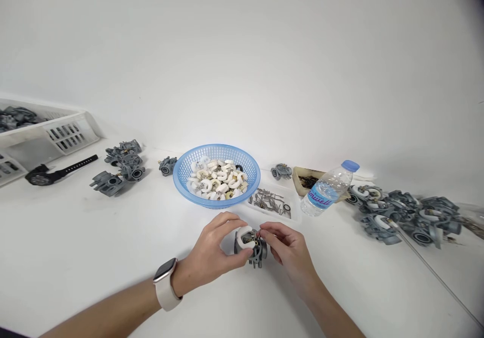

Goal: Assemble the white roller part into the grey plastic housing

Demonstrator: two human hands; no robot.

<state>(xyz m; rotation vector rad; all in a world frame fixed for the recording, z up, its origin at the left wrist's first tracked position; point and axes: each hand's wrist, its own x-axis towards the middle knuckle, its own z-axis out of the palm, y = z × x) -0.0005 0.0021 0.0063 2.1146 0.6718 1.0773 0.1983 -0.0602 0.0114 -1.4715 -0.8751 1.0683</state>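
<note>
A grey metal carburetor (258, 256) stands on the white table in front of me, with a white C-shaped float (240, 238) on its upper side. My left hand (212, 247) grips the float between thumb and fingers, holding it against the carburetor. On the other side, my right hand (289, 250) is closed in a pinch at the carburetor's upper edge, by the float's open end. Whatever its fingertips hold is too small to make out. A blue plastic basket (179, 184) full of white floats is just beyond my hands, beside a white tray (295, 214) of small metal pins.
A water bottle (327, 192) leans over a box (300, 177) of dark small parts. Several carburetors with floats (389, 212) lie at right near a thin rod (434, 272). More carburetors (123, 164), a black watch (41, 177) and a white crate (75, 131) are at left.
</note>
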